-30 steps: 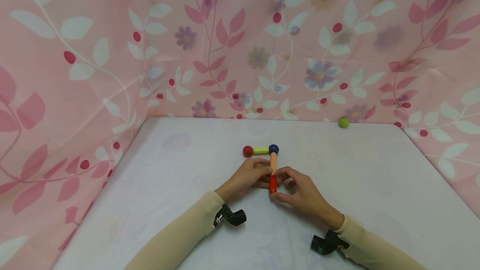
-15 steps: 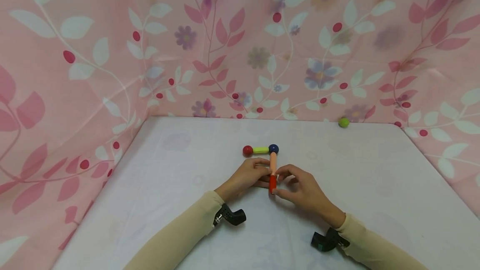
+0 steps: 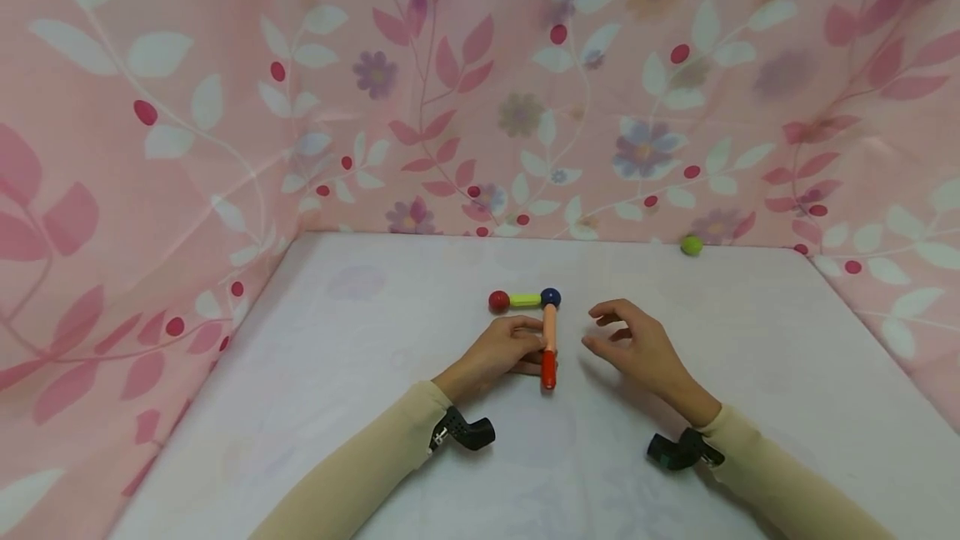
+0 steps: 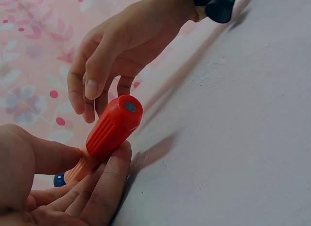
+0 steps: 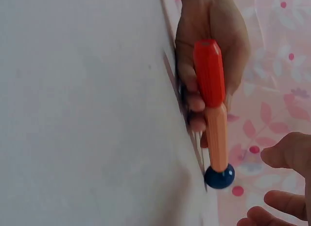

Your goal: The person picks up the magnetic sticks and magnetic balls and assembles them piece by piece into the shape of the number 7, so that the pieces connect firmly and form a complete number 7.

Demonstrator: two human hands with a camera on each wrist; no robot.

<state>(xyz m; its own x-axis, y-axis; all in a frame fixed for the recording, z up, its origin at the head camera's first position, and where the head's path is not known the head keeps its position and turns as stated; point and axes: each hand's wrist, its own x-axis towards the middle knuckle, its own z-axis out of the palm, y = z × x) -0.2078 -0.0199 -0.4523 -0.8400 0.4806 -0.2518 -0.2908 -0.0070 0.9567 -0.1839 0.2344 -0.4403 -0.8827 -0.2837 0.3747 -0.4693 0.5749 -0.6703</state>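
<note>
My left hand (image 3: 498, 348) pinches a peach magnetic rod (image 3: 551, 325) close to where it meets a red magnetic rod (image 3: 549, 372). The two rods stand end to end in line, and a grey metal disc (image 4: 129, 106) shows in the red one's free end. At the far end of the peach rod sits a dark blue ball (image 3: 551, 297). From that ball a yellow-green rod (image 3: 525, 300) runs left to a red ball (image 3: 498, 301). Apart from the rods, to their right, my right hand (image 3: 641, 352) hovers with loosely bent fingers, holding nothing.
A green ball (image 3: 692, 245) lies at the back edge of the white-covered table (image 3: 375, 273). Behind it hangs a pink flowered cloth (image 3: 465, 90). Each wrist carries a black camera (image 3: 472, 433).
My right hand has let go of the red rod and moved away to the right and slightly back. The left hand keeps its hold, and the red rod stays joined to the peach rod.
</note>
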